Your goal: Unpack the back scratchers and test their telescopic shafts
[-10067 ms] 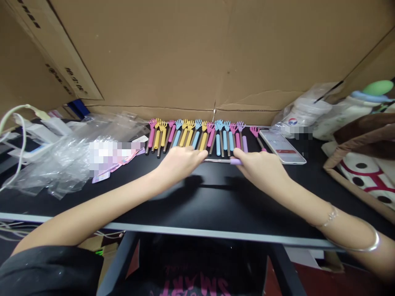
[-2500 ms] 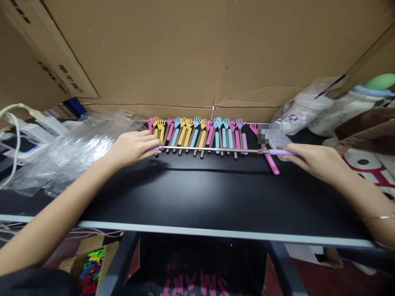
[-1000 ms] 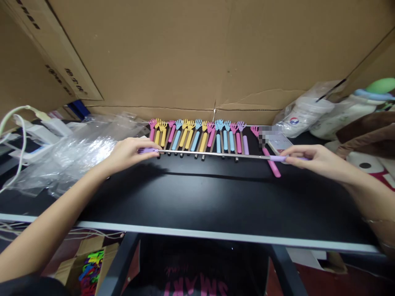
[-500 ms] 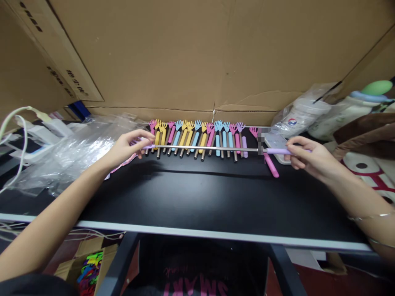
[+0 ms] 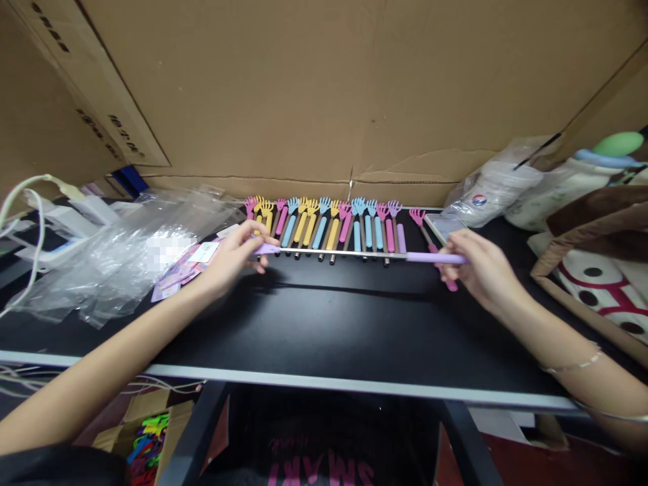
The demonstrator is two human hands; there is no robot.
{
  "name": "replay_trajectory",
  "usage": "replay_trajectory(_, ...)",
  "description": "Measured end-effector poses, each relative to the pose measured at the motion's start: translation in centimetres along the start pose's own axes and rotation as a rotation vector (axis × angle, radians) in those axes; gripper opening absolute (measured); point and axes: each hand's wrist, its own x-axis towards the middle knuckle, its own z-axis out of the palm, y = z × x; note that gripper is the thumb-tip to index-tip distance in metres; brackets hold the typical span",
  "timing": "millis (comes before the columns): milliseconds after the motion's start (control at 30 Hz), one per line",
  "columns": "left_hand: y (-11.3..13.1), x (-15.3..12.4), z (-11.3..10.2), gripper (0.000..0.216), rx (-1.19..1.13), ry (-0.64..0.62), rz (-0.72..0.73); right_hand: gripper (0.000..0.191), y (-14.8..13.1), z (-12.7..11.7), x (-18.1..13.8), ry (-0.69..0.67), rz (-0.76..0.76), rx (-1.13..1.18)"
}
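Observation:
I hold a purple telescopic back scratcher (image 5: 349,254) level above the black table (image 5: 329,324). My left hand (image 5: 230,256) pinches its claw end and my right hand (image 5: 476,266) grips its purple handle. The steel rod between them is partly drawn out. Behind it lies a row of several short scratchers (image 5: 324,226) in pink, yellow, blue and purple, claws toward the cardboard. One pink scratcher (image 5: 422,226) lies apart on the right, partly under my right hand.
Cardboard sheets (image 5: 324,94) wall the back. Crumpled clear plastic bags (image 5: 116,250) and printed cards (image 5: 185,266) lie left. A phone (image 5: 443,226), a white bag (image 5: 499,185) and a cartoon-print bag (image 5: 597,270) sit right. White cables (image 5: 25,202) hang far left.
The scratcher was pulled long between my hands, then pushed shorter: both hands have moved inward in the last half second, the rod span shrinking.

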Motion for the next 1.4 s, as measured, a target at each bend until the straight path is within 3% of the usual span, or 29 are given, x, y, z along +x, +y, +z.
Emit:
replay_trajectory(100,0.1,-1.1,3.8,0.028,-0.043,-0.158,-0.035,0.034,0.0,3.1,-1.4,-0.215,0.002,-0.097)
replay_trajectory(200,0.3,-1.7,5.9,0.031,-0.026,-0.282,-0.059,0.037,-0.4,5.1,-2.4,-0.341,-0.049,-0.173)
replay_trajectory(300,0.8,-1.7,5.9,0.029,0.061,-0.333,-0.022,0.037,-0.8,5.5,-2.4,-0.371,-0.106,-0.193)
replay_trajectory(433,1.9,-1.5,5.2,0.024,0.3,-0.438,0.096,0.039,-0.5,4.7,-1.4,-0.447,-0.039,-0.155)
replay_trajectory(533,2.4,-1.2,4.7,0.022,0.439,-0.404,0.248,0.038,-0.1,3.8,-0.8,-0.485,0.006,-0.144)
replay_trajectory(667,2.2,0.2,2.2,0.023,0.496,-0.311,0.31,0.034,0.0,1.0,0.0,-0.39,-0.005,-0.162)
replay_trajectory(833,1.3,1.5,-2.5,0.027,0.427,-0.109,0.211,0.035,-0.4,-3.4,1.1,-0.209,-0.017,-0.17)
replay_trajectory(967,1.0,1.5,-4.3,0.028,0.354,0.004,0.168,0.035,-0.6,-5.3,1.6,-0.107,-0.034,-0.167)
replay_trajectory(1200,0.0,1.9,-4.4,0.031,0.302,0.058,0.157,0.038,-0.6,-4.9,1.9,0.075,-0.021,-0.069)
replay_trajectory(1400,-1.2,2.4,-4.0,0.027,0.243,0.158,0.188,0.024,-0.2,-3.1,1.7,0.161,-0.031,0.012)
